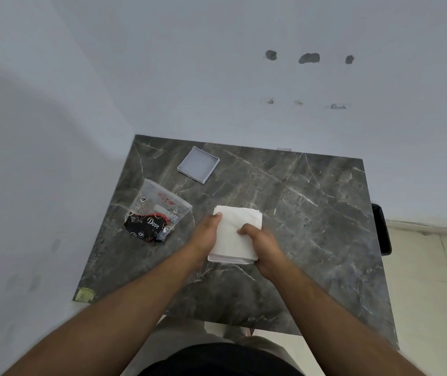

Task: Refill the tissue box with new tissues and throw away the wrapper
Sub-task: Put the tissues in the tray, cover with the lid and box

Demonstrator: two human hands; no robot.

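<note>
A white stack of tissues (240, 217) sits in a low white tissue box (230, 259) at the middle of the dark marble table (312, 226). My left hand (206, 237) grips the stack's left side, thumb on its top corner. My right hand (260, 245) holds the right side, thumb pressing on top. The box's clear square lid (198, 164) lies apart at the back of the table. The empty clear wrapper (157, 213) with black and red print lies crumpled to the left of my hands.
The table stands against a white wall, with another wall close on its left. A black object (381, 229) sits on the floor past the table's right edge. Pale floor tiles show to the right.
</note>
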